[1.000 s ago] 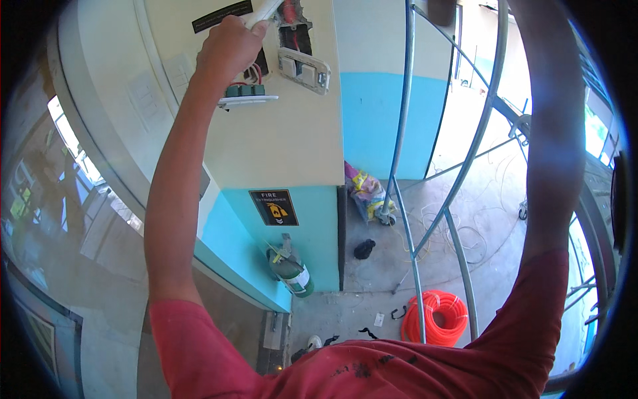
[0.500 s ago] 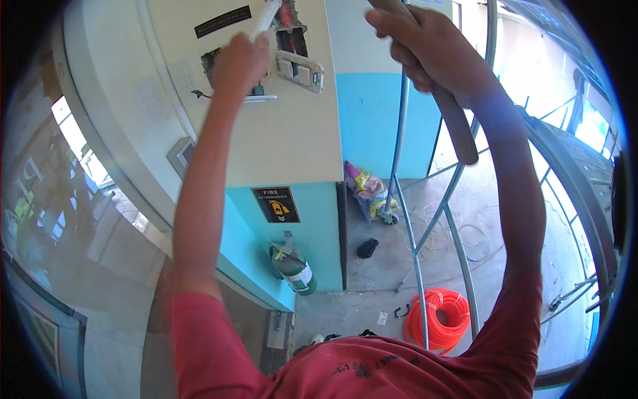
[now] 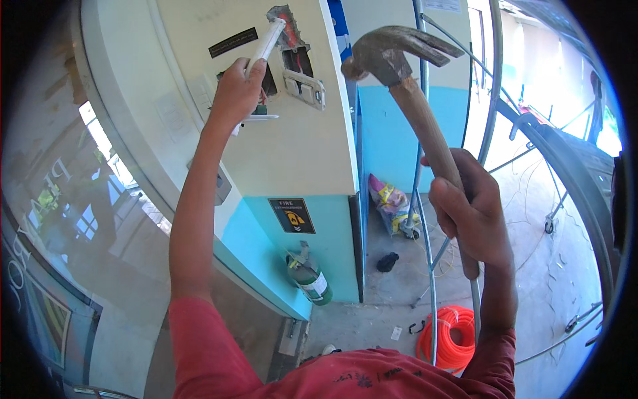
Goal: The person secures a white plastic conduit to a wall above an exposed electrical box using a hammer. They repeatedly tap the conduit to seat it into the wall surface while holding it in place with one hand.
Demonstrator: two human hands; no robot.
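1. Left hand [image 3: 234, 95]: fingers closed round white bar [image 3: 267, 43], tip at wall cavity [image 3: 291, 33].
2. Right hand [image 3: 473, 213]: fingers wrapped round hammer [image 3: 425, 126], apart from bar.
3. Likely chipping step; striking calls for true aim.

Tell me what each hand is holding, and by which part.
The right hand holds a hammer by the lower half of its wooden handle. The left hand holds a white stick by its lower part, upper end uncovered.

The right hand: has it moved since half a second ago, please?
Yes; the right hand has moved down in view, toward the orange coil on the floor.
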